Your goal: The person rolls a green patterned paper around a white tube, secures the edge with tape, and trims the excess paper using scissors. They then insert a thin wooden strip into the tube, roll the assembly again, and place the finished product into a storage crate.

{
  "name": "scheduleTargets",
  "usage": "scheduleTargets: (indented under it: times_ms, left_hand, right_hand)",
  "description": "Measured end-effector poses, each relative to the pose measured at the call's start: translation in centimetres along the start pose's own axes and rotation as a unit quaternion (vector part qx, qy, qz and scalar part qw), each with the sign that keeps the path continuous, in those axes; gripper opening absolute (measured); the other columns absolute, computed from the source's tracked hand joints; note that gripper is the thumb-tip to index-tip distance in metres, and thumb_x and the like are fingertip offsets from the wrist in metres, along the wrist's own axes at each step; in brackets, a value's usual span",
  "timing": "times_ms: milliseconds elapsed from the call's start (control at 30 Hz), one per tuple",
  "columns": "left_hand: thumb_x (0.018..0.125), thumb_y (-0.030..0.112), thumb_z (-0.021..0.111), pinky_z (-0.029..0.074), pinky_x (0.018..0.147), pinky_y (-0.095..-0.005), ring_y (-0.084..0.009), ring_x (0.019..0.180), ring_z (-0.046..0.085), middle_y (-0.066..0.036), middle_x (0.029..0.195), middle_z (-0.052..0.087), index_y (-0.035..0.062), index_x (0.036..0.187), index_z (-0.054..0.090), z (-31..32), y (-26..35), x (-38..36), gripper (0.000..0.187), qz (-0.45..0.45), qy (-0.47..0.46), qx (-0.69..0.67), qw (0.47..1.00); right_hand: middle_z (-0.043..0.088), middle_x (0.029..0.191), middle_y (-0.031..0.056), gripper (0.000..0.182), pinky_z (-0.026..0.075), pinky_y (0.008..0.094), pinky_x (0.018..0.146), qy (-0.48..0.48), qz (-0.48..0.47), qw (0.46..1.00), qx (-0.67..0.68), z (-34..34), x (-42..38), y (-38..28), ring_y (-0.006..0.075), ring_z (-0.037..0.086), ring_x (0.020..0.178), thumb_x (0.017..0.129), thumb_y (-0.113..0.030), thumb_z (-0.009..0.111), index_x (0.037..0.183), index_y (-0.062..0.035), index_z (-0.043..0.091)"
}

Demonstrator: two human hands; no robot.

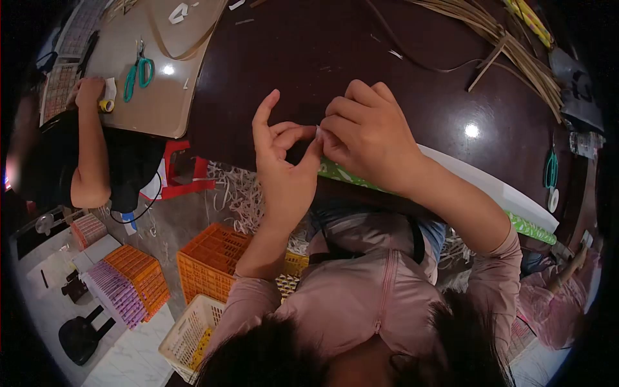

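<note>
My left hand [284,171] is raised over the near edge of the dark table, one finger stretched up and its thumb and other fingertips pinched together. Against it, my right hand [371,135] is closed, its thumb and fingertips meeting those of the left. A tiny whitish spot [318,131] shows where the fingertips meet; whether it is a held piece or a nail I cannot make out. Just below the hands, a green patterned roll [351,176] with white sheeting [490,180] runs along the table's edge.
Long brown strips [516,55] lie bundled at the back right, near teal-handled scissors [551,169]. At left, another person's arm [93,148] rests by a beige board [167,97] holding teal-handled snips [138,74]. Orange crates [209,264] and strip scraps [238,197] are on the floor.
</note>
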State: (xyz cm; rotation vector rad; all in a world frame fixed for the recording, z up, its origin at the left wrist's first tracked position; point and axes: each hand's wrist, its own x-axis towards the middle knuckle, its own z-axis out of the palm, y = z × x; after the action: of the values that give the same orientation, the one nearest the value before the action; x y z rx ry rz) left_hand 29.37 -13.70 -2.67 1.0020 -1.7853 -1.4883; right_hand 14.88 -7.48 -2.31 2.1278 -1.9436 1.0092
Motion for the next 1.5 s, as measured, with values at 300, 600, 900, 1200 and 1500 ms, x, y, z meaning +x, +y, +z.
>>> scheduleTargets:
  times_ms: [300, 600, 900, 1200, 1500]
  left_hand:
    - [0.079, -0.009, 0.066, 0.040, 0.095, -0.0276, -0.0103, 0.095, 0.057, -0.005, 0.088, 0.066, 0.0070, 0.145, 0.030, 0.0, -0.2, 0.0, 0.076, 0.016, 0.006, 0.000, 1.000]
    - [0.080, -0.007, 0.066, 0.041, 0.096, -0.0289, -0.0113, 0.099, 0.057, -0.006, 0.091, 0.068, 0.0071, 0.145, 0.030, -0.1, -0.4, -0.1, 0.076, 0.017, 0.007, 0.034, 0.999]
    - [0.089, 0.003, 0.062, 0.035, 0.101, -0.0358, -0.0158, 0.108, 0.056, -0.008, 0.109, 0.071, 0.0036, 0.141, 0.039, 0.1, -0.8, -0.4, 0.056, 0.131, 0.025, 0.201, 0.970]
    - [0.084, 0.025, 0.067, 0.043, 0.096, -0.0378, -0.0236, 0.109, 0.059, -0.010, 0.118, 0.062, 0.0009, 0.118, 0.060, 1.2, -0.1, -1.3, 0.042, 0.411, -0.244, 0.380, 0.792]
    - [0.080, 0.018, 0.068, 0.047, 0.086, -0.0387, -0.0263, 0.109, 0.062, -0.012, 0.120, 0.064, 0.0018, 0.114, 0.062, 1.0, -0.1, -0.7, 0.037, 0.428, -0.250, 0.383, 0.780]
  right_hand:
    - [0.061, 0.074, 0.0027, 0.009, 0.038, 0.0355, 0.071, -0.018, 0.096, 0.990, 0.097, 0.0, 0.1, 0.2, 0.0214, 0.050, 0.078, 0.070, -0.014, 0.072, 0.070, -0.0055, 0.069]
    - [0.062, 0.072, 0.0044, 0.010, 0.039, 0.0372, 0.074, -0.029, 0.193, 0.978, 0.076, -1.1, 0.5, 0.8, 0.0228, 0.053, 0.078, 0.071, -0.015, 0.072, 0.069, -0.0056, 0.069]
    - [0.065, 0.071, 0.0067, 0.014, 0.040, 0.0387, 0.075, 0.010, 0.258, 0.966, 0.009, -1.0, 0.1, 2.1, 0.0249, 0.056, 0.077, 0.071, -0.018, 0.073, 0.067, -0.0061, 0.069]
    - [0.066, 0.075, 0.0077, 0.016, 0.041, 0.0399, 0.076, 0.002, 0.276, 0.961, 0.001, -1.9, -0.5, 3.3, 0.0272, 0.059, 0.082, 0.073, -0.021, 0.073, 0.067, -0.0057, 0.069]
    - [0.068, 0.086, 0.0056, 0.021, 0.049, 0.0314, 0.073, 0.260, 0.485, 0.774, -0.311, -26.9, -23.2, 7.8, 0.0149, 0.062, 0.078, 0.092, -0.022, 0.065, 0.100, -0.0035, 0.071]
